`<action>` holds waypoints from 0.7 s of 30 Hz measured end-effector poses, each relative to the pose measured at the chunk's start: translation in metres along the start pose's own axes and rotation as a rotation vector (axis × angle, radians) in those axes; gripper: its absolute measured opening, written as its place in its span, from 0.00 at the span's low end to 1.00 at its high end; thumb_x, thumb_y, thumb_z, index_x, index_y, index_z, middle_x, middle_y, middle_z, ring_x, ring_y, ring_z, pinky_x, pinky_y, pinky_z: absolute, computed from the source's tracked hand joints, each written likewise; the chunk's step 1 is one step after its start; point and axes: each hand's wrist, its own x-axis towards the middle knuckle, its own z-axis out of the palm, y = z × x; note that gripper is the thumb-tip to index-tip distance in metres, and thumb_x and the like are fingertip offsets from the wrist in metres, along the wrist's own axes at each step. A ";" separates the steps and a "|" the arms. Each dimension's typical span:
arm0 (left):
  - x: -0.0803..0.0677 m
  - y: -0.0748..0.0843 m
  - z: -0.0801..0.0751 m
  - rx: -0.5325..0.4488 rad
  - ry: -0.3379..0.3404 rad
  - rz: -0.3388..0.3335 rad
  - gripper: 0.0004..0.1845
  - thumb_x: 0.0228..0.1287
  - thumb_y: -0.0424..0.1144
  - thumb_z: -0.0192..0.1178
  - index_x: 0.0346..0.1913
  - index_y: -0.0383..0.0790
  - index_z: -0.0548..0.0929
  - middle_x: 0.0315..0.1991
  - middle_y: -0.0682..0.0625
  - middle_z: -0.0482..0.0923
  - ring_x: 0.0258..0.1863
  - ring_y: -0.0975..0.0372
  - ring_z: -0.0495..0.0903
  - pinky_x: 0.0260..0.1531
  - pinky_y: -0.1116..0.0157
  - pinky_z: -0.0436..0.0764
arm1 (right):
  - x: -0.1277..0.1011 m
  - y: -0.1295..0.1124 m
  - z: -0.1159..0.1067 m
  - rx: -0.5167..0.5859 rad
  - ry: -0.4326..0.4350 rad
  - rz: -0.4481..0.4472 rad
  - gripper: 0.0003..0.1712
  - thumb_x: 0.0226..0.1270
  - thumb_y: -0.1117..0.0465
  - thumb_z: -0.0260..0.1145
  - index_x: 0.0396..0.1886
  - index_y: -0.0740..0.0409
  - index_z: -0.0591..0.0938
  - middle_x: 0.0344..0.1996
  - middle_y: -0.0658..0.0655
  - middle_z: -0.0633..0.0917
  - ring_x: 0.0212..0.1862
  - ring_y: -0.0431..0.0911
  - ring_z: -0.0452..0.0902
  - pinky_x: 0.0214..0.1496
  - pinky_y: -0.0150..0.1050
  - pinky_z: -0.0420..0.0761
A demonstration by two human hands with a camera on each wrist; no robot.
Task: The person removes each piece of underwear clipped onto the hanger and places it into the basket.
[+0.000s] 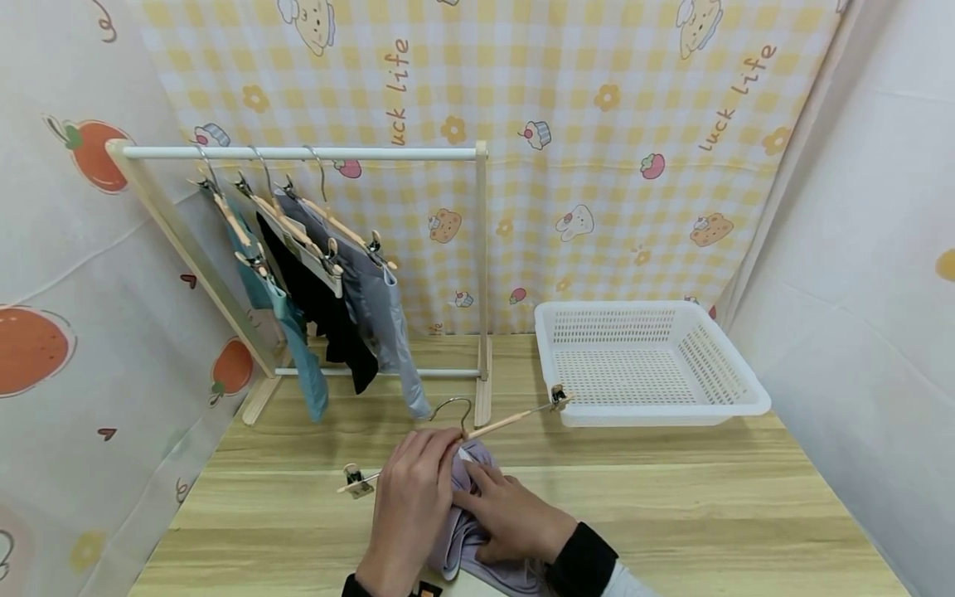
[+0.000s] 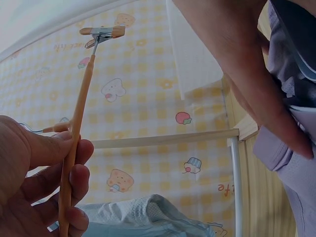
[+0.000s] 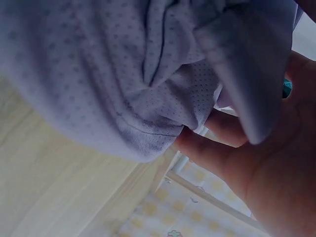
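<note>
My left hand grips a wooden clip hanger at its middle, just below the metal hook. In the left wrist view its fingers curl round the bar, and one end clip stands up at the top. My right hand holds a bunched lilac garment against the table, right beside the left hand. Close up, the dotted lilac fabric is folded over the right fingers, which pinch it. The hanger's other clip lies near the table on the left.
A wooden clothes rack with a white rail stands at the back left, carrying three hangers with a teal, a black and a grey-blue garment. A white perforated basket sits at the right on the wooden table. Curtains close in all sides.
</note>
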 end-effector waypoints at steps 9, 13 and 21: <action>0.001 0.000 0.001 -0.001 -0.005 -0.002 0.09 0.62 0.28 0.75 0.44 0.41 0.92 0.39 0.51 0.90 0.38 0.59 0.87 0.37 0.59 0.86 | -0.001 0.002 -0.001 -0.103 0.083 -0.033 0.36 0.54 0.53 0.86 0.65 0.42 0.85 0.61 0.51 0.82 0.62 0.46 0.77 0.54 0.37 0.84; 0.002 0.001 0.002 -0.001 -0.002 -0.001 0.09 0.61 0.27 0.75 0.43 0.41 0.92 0.38 0.51 0.90 0.37 0.60 0.87 0.37 0.59 0.86 | -0.003 0.004 0.000 -0.137 0.147 -0.054 0.28 0.51 0.59 0.85 0.53 0.48 0.87 0.51 0.51 0.83 0.52 0.43 0.77 0.48 0.33 0.82; 0.003 0.000 0.002 -0.006 0.014 0.006 0.09 0.61 0.27 0.76 0.42 0.42 0.92 0.37 0.52 0.90 0.36 0.61 0.86 0.37 0.61 0.85 | -0.008 0.011 0.003 -0.111 0.172 -0.056 0.19 0.52 0.67 0.81 0.44 0.53 0.88 0.40 0.48 0.84 0.42 0.38 0.77 0.46 0.32 0.81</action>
